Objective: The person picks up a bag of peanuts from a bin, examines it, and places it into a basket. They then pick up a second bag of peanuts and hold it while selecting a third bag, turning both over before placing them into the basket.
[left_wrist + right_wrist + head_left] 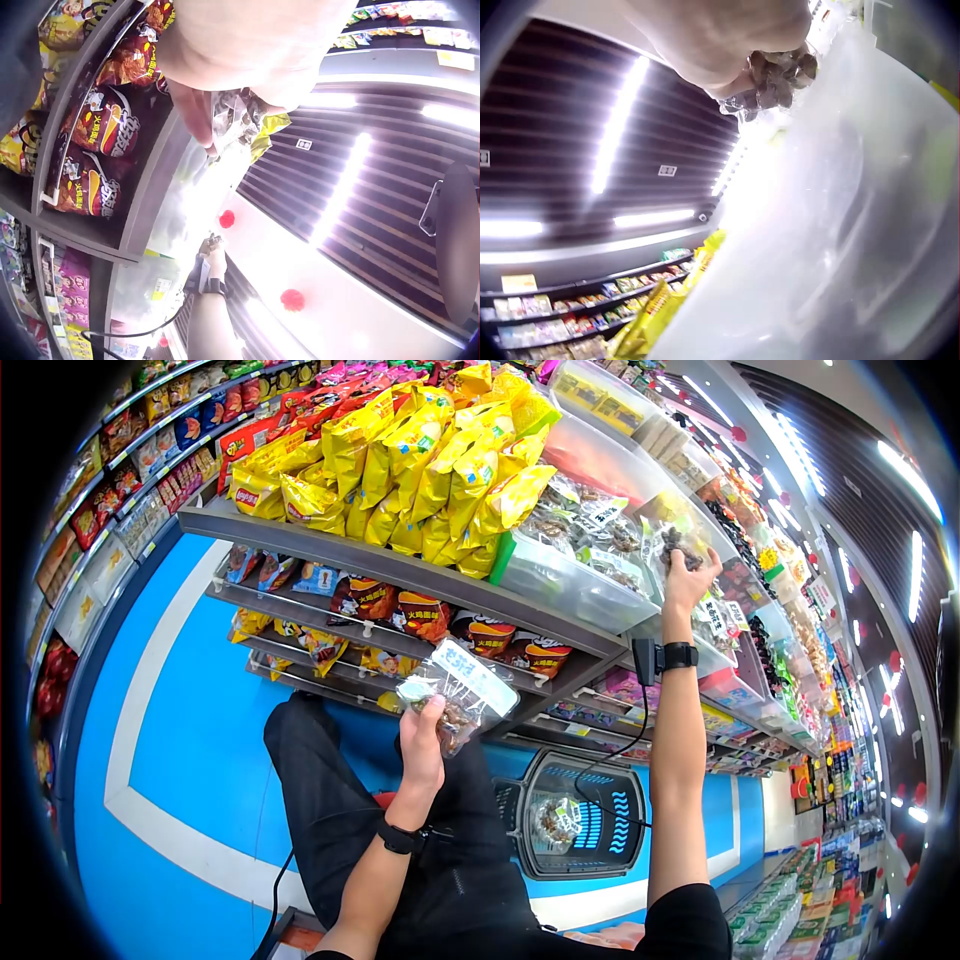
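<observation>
Clear plastic bin (560,575) as landmark. Right hand (692,580), just right of it: fingers pinch a packet of dark pieces (667,544). Left hand (422,748), below and left of it, grips a labelled packet (468,685). Advisable: firm pinch, straight lift.

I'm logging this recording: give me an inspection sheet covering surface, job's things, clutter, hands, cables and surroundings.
Surface: grey shelf carrying translucent bins.
Job's things: labelled packet; dark-filled packet; basket on the blue floor, another packet inside.
Clutter: yellow snack bags crowd the shelf beside the bins.
Hands: left hand holds the labelled packet; right hand grips the dark-filled packet at the bins.
Cables: black cable hangs from the right-wrist device.
Surroundings: stocked shelves, ceiling lights.
</observation>
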### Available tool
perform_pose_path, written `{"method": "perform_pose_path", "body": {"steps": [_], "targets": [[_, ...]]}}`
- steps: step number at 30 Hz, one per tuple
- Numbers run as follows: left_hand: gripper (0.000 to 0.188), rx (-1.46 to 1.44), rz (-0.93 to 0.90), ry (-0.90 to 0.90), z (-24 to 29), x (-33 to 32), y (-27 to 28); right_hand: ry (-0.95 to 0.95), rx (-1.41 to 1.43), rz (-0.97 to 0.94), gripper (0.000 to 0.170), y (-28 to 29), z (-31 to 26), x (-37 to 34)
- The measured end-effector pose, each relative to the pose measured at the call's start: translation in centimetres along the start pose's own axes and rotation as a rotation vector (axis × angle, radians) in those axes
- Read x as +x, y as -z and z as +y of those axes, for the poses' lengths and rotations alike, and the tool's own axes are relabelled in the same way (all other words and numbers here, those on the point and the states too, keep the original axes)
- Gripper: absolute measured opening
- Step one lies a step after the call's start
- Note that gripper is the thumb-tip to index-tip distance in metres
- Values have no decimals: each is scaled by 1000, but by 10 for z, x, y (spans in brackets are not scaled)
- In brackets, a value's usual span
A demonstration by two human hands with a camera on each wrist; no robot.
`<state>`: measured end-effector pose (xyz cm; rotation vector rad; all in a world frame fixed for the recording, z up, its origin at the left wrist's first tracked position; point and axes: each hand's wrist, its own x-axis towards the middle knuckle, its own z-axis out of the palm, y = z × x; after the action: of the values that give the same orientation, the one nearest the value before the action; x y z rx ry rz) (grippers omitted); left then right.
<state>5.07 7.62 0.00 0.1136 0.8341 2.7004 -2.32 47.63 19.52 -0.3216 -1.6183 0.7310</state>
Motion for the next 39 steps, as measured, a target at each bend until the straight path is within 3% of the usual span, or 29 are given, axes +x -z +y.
{"method": "perform_pose_path", "body": {"steps": [2,5,9,13,17,18,21,23,25,29,33,34,37,39], "targets": [[35,39,-27,5,-3,2,4,-70,110,29,65,8,14,7],[35,77,-57,20,-5,3,7,-194,416,56,69,16,-11,-10],[32,79,-73,55,-6,3,6,-318,573,23,72,30,-15,-24],[31,100,-79,85,-5,3,3,-449,490,-66,70,43,-45,-59],[29,125,-107,149,-5,3,0,-407,574,-195,72,54,-55,-95],[31,138,-106,141,-7,4,0,-464,629,-199,72,50,-95,-113],[33,144,-124,154,-13,4,-1,-416,574,-510,67,53,-104,-151],[34,105,-154,200,-10,1,-3,-489,510,-743,66,53,-116,-179],[38,117,-182,177,-15,0,0,-583,455,-812,63,52,-127,-205],[44,153,-188,96,-21,-2,1,-640,477,-796,56,48,-107,-228],[32,251,-141,91,-15,-2,-4,-525,479,-831,53,46,-117,-234],[27,201,-51,66,-12,-4,-11,-513,495,-844,55,45,-119,-235],[27,182,-75,45,-10,-3,-6,-580,532,-902,53,47,-131,-232],[28,171,-72,31,-9,-1,-4,-531,519,-892,40,48,-125,-233]]}}
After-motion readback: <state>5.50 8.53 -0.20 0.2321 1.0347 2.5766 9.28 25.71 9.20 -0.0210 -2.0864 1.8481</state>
